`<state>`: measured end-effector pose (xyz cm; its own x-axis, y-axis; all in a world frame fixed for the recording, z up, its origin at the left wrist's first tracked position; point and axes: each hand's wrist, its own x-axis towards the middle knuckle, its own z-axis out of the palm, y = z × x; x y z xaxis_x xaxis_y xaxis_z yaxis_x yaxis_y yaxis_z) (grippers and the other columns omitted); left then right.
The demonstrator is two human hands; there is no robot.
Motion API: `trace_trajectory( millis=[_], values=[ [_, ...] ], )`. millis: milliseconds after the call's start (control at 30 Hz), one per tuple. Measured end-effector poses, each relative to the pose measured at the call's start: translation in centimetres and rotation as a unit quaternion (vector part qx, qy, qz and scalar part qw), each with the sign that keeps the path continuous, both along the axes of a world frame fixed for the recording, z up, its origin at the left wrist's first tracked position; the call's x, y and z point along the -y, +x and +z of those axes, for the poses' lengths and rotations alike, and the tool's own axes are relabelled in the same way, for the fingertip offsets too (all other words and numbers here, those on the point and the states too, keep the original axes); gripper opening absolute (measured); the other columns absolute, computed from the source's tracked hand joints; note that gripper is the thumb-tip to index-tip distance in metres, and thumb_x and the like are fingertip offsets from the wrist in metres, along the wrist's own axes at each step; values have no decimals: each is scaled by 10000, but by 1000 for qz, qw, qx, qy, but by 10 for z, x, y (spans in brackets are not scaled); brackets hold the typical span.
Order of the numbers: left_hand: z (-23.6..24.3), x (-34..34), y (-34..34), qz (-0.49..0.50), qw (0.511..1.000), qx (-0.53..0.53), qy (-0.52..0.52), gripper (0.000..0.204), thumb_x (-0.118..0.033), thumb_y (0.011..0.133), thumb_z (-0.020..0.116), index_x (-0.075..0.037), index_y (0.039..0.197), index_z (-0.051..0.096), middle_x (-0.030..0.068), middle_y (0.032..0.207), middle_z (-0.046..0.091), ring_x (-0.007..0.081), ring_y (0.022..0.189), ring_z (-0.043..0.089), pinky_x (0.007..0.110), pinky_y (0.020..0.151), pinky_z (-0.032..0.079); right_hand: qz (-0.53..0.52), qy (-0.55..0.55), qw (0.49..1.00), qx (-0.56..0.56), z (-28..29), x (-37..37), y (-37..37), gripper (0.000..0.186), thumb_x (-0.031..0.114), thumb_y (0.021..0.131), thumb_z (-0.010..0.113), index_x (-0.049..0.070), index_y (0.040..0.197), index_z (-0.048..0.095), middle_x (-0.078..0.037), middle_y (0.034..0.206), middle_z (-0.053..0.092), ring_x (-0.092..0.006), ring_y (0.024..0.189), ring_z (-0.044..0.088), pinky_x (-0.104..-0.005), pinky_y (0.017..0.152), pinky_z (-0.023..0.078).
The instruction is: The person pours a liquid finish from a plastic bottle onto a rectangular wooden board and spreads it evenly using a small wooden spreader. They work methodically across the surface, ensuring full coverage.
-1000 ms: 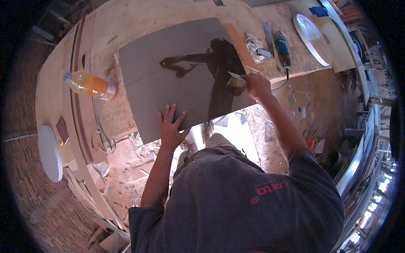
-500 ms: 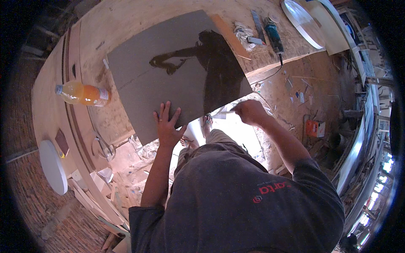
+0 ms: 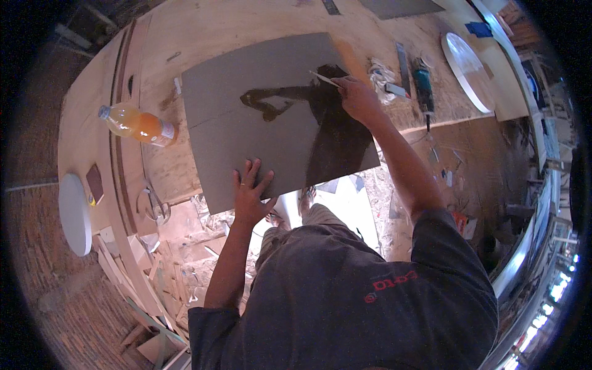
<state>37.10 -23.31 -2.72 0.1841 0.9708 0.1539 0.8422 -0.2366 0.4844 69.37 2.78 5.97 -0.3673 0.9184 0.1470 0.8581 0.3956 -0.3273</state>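
Observation:
A grey rectangular board (image 3: 259,148) lies on the workbench, its near edge overhanging the front. My left hand (image 3: 251,192) rests spread on its lower left part, holding nothing. My right hand (image 3: 361,102) is closed on a flat, pale-handled spreading tool (image 3: 323,78) over the board's upper right part. A dark, glossy wet coating (image 3: 336,132) covers much of that side, with a looping streak reaching left. The tool's working end is hard to make out against the dark patch.
An orange drink bottle (image 3: 139,126) lies left on the bench (image 3: 163,68). Right are a rag (image 3: 381,73), a metal strip (image 3: 403,65), a corded power tool (image 3: 423,92) and an oval panel (image 3: 465,71). A white oval piece (image 3: 75,213) sits far left; scraps litter the floor.
My right hand and the tool have swung from below the board's near right edge up onto its upper right. My left hand stays on the board. The view has shifted slightly.

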Motion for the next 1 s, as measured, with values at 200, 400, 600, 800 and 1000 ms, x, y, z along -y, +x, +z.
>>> trace_trajectory(
  millis=[200, 400, 600, 800, 1000],
  values=[
    [4, 3, -1, 17, 999, 12, -31, 760, -260, 666, 913, -267, 1387, 674, 86, 1690, 356, 354, 1578, 289, 687, 1241, 206, 60, 15, 984, 166, -22, -34, -15, 370, 99, 915, 600, 145, 1261, 721, -106, 1273, 699, -378, 1158, 674, -528, 936, 563],
    [1, 4, 0, 14, 999, 22, -46, 792, -248, 632, 934, -269, 1382, 681, 87, 1687, 362, 344, 1575, 301, 684, 1246, 199, -20, 85, 989, 121, -17, -80, -7, 299, 158, 879, 623, 86, 1136, 759, -199, 1105, 743, -420, 1039, 715, -553, 893, 574],
    [2, 4, -2, 9, 999, 22, -38, 789, -240, 632, 941, -265, 1378, 686, 89, 1687, 361, 347, 1578, 294, 682, 1244, 199, 23, -67, 972, 225, -1, -38, -24, 286, 158, 826, 641, 90, 1063, 785, -234, 977, 745, -415, 978, 729, -538, 886, 583],
    [2, 3, -9, -21, 999, 23, -39, 814, -308, 687, 924, -222, 1442, 634, 117, 1710, 296, 368, 1590, 247, 667, 1251, 182, 24, -144, 969, 198, 6, 90, -54, 366, 130, 798, 644, 192, 1118, 811, -179, 911, 757, -392, 896, 744, -505, 828, 596],
    [7, 3, -54, -74, 995, -5, -66, 941, -377, 696, 915, -163, 1531, 538, 169, 1725, 221, 372, 1600, 206, 671, 1257, 139, 38, -201, 952, 226, -1, 203, -75, 335, 147, 861, 637, 235, 1134, 811, -152, 948, 764, -365, 907, 743, -490, 805, 596]
  ],
)
